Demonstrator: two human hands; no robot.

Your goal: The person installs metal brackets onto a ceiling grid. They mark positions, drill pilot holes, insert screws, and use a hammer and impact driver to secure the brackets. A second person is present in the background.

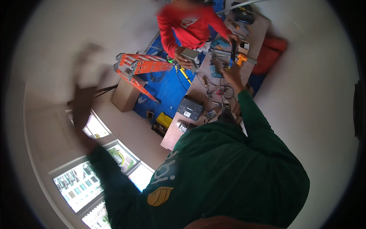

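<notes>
My left hand (84,100) is raised off to the left, blurred by motion, with its fingers spread and nothing in it. My right hand (230,73), at the end of a green sleeve, reaches out over a long wooden worktable (198,86). It is at the lower end of a slim dark tool (233,51). Whether it grips the tool is unclear. A person in a red top (187,23) stands across the table. That person holds a small grey box (190,54) in one hand and has the other hand at the tool's upper end.
Tangled cables (219,91), a dark grey case (190,108), an orange-handled tool (242,58) and small parts litter the table. An orange folding ladder (141,66) lies on a blue floor mat beside a cardboard box (125,95). Windows (85,183) show at the lower left.
</notes>
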